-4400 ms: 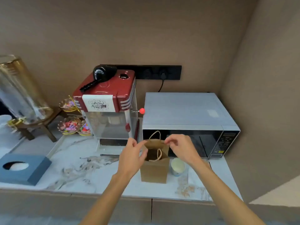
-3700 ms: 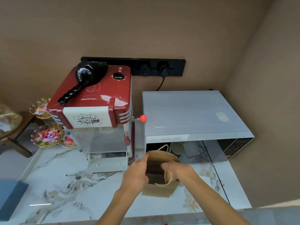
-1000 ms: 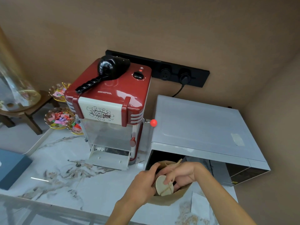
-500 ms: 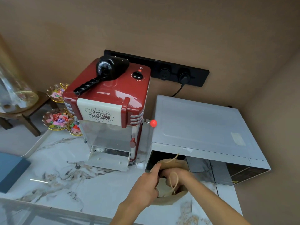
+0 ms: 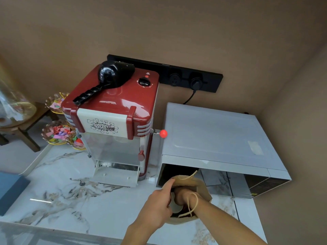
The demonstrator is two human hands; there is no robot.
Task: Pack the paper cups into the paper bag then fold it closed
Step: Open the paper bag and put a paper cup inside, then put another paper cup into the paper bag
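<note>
A brown paper bag (image 5: 200,186) with twine handles stands open on the marble counter, just in front of the microwave. My left hand (image 5: 157,204) pinches the bag's left rim and holds the mouth apart. My right hand (image 5: 184,196) reaches down inside the bag, fingers closed around a white paper cup (image 5: 175,207), whose pale rim shows between both hands. The lower part of the cup and the bag's inside are hidden by my hands.
A silver microwave (image 5: 212,138) sits right behind the bag. A red popcorn machine (image 5: 113,121) stands to its left, with its tray folded out. Glass dishes of sweets (image 5: 58,133) and a blue box (image 5: 8,191) lie further left. A side wall closes in on the right.
My right hand has pushed the cup deeper into the bag since a second ago. My left hand keeps its pinch on the rim. The bag has not shifted.
</note>
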